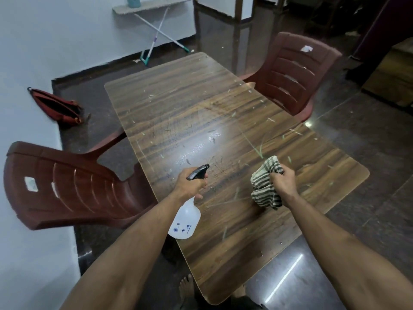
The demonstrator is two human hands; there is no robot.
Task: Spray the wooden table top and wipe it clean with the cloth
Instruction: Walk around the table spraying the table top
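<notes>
1. Wood-grain surface (201,104) fills the view centre, wet at 12 o'clock of my left hand (190,184).
2. Left grip squeezes spray bottle (185,218); I'd mist evenly.
3. Right hand (280,181) clutches striped cloth (263,186) at 3 o'clock.

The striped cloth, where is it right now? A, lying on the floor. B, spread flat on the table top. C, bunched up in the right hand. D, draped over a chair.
C: the right hand grips the striped cloth bunched above the table top, while the left hand holds the spray bottle.
</notes>
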